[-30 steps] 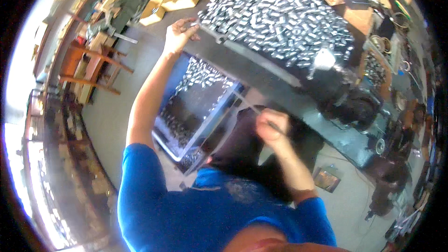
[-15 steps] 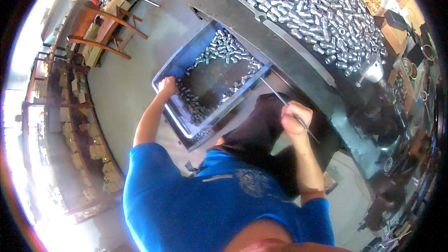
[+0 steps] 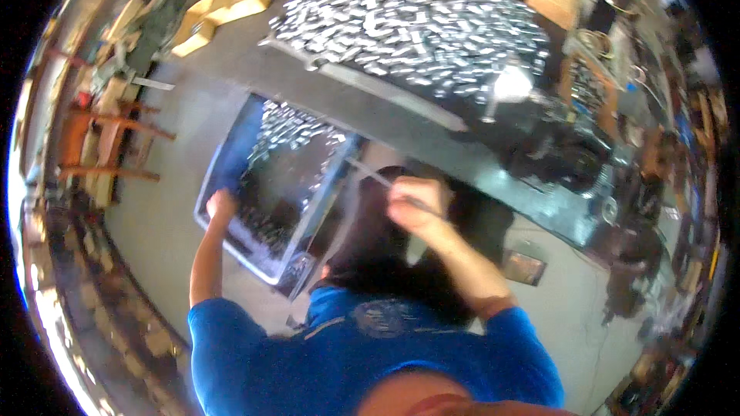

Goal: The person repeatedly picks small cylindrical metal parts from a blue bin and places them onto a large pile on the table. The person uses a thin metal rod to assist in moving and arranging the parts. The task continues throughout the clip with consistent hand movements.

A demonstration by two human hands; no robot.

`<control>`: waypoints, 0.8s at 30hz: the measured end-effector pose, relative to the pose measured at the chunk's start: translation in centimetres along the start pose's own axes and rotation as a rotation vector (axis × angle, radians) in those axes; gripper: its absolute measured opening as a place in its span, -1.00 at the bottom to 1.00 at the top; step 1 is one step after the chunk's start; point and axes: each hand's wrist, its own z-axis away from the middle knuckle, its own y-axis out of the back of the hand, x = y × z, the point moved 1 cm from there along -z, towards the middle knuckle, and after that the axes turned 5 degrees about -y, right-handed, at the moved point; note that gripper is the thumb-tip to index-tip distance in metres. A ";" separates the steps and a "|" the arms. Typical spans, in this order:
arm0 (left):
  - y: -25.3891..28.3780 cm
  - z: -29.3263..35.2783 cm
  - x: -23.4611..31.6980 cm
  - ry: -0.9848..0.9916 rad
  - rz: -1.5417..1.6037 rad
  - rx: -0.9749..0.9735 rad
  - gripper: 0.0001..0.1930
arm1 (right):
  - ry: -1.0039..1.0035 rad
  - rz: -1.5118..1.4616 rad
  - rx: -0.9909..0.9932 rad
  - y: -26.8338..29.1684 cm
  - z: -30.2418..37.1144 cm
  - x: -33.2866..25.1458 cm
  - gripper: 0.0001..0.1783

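A blue plastic bin (image 3: 233,146) stands tilted in the view beside the workbench. Small metal fittings (image 3: 289,129) lie inside, heaped at its far end and strewn along its sides, around a dark bare patch of bottom. My left hand (image 3: 221,204) is closed over the bin's left rim. In my closed right hand (image 3: 416,202) is a thin metal rod (image 3: 370,172), whose far end reaches the bin's right rim; motion blur hides whether it touches.
A large heap of fittings (image 3: 416,23) covers the workbench (image 3: 231,69), with a wrench (image 3: 289,52) and a flat metal bar (image 3: 393,96) before it. Yellowish open boxes (image 3: 231,4) sit at the far left. A wooden chair (image 3: 116,142) stands on the floor at left.
The whole view has swung, so bin, bench and chair appear further left, and the picture is blurred. My left hand still grips the rim, and my right hand still holds the rod.
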 end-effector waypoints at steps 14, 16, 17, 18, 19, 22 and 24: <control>8.3 4.5 10.8 -0.504 2.343 -0.116 -0.72 | -0.096 -0.214 0.006 -1.2 0.3 1.0 -0.78; 9.0 5.1 13.5 -0.375 2.407 -0.236 -0.75 | -0.111 -0.248 0.006 -1.1 0.4 1.1 -0.79; 8.2 4.7 14.2 -0.497 2.323 -0.210 -0.77 | -0.104 -0.224 0.006 -0.9 0.3 1.0 -0.79; 8.3 4.9 14.4 -0.484 2.238 -0.161 -0.79 | -0.096 -0.207 0.003 -0.9 0.2 0.6 -0.79; 9.3 5.7 15.0 -0.495 2.090 -0.095 -0.77 | -0.096 -0.185 0.005 -0.7 0.3 0.5 -0.78; 11.7 7.3 15.2 -0.573 1.543 0.078 -0.74 | -0.085 -0.200 0.001 -0.7 0.6 0.9 -0.78; 13.2 8.5 15.3 -0.684 1.258 0.221 -0.73 | -0.049 -0.256 -0.018 -0.8 0.6 0.5 -0.76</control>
